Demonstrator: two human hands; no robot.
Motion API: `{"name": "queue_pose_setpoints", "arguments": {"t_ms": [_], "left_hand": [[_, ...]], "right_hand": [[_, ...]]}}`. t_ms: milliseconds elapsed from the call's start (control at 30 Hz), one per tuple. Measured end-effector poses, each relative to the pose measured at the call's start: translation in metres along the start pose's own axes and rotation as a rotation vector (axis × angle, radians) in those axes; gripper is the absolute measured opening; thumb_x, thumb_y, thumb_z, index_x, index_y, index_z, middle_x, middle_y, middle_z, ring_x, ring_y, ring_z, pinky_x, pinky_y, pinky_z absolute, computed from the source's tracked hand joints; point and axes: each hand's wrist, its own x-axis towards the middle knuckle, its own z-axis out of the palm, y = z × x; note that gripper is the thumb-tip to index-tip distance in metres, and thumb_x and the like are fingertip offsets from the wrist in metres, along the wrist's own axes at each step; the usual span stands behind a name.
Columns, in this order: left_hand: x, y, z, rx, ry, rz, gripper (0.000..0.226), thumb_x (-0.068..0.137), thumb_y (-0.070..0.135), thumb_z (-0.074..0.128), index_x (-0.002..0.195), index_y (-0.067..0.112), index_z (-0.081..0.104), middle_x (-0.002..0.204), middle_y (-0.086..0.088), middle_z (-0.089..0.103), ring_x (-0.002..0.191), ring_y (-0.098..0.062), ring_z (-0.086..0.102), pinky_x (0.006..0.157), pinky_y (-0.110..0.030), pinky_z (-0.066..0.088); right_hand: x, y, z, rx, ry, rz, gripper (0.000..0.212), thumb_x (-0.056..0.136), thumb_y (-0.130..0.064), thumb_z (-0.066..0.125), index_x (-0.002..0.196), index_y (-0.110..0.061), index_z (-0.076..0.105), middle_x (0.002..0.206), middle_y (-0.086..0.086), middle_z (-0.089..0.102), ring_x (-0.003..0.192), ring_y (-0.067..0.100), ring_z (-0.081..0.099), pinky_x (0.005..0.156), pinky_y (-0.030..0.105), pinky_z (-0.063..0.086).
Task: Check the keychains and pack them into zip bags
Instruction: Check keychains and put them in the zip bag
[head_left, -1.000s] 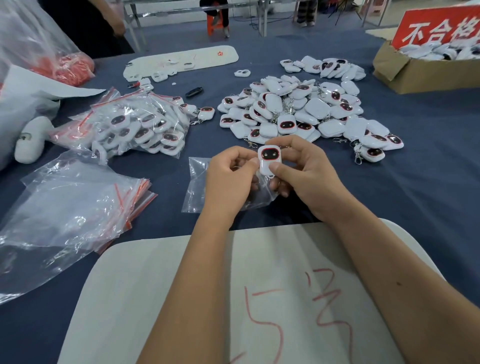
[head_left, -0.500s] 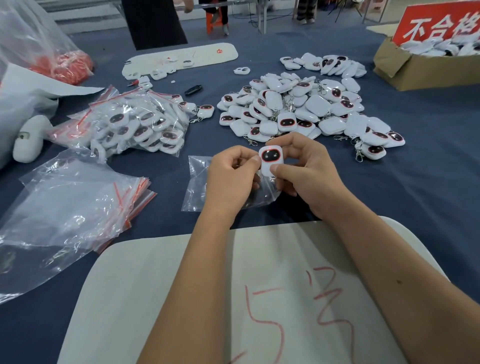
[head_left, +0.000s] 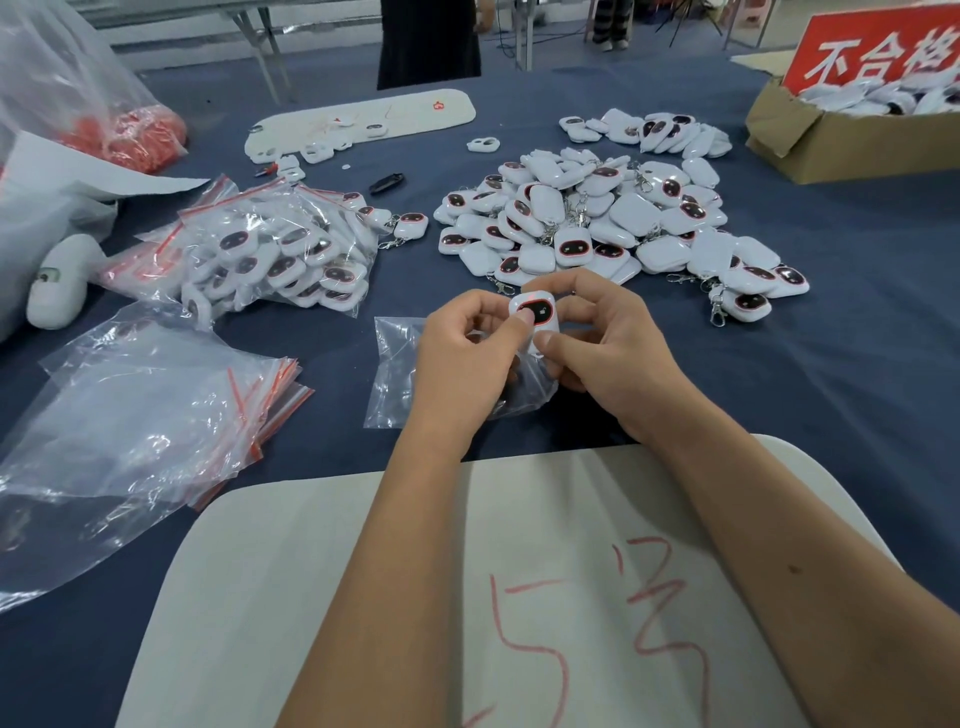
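Your left hand (head_left: 462, 358) and right hand (head_left: 608, 348) both pinch one white keychain (head_left: 535, 314), left thumb on its dark face, held over a zip bag (head_left: 397, 374) just before the loose keychain pile (head_left: 597, 218).

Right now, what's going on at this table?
A person is checking keychains and bagging them. Both hands hold one white keychain above a clear zip bag lying on the blue table: the left hand has its thumb on the dark face, the right hand pinches its sides. It is not yet in the bag. A loose pile waits behind; filled bags and empty bags lie to the left.
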Motion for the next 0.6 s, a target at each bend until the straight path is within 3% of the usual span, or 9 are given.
{"name": "queue_pose_setpoints", "arguments": {"t_ms": [167,600], "left_hand": [[0.0010,-0.0008,-0.0004,0.053,0.022,0.011,0.011,0.095,0.022,0.073,0.088,0.013,0.072,0.067,0.003,0.066,0.061,-0.009,0.059,0.059,-0.024,0.051],[-0.0004,0.0007,-0.0020,0.026,0.013,0.018,0.008,0.094,0.025,0.074,0.087,0.020,0.075,0.070,0.011,0.064,0.063,-0.008,0.053,0.064,-0.026,0.044]], "right_hand": [[-0.0009,-0.0007,0.0004,0.077,-0.042,-0.010,0.030,0.091,-0.007,0.065,0.113,-0.026,0.073,0.089,0.008,0.071,0.062,0.019,0.060,0.052,0.021,0.046],[-0.0004,-0.0006,-0.0002,0.032,-0.021,-0.057,0.033,0.097,0.002,0.061,0.120,-0.019,0.071,0.089,0.013,0.069,0.061,0.021,0.063,0.051,0.028,0.048]]}}
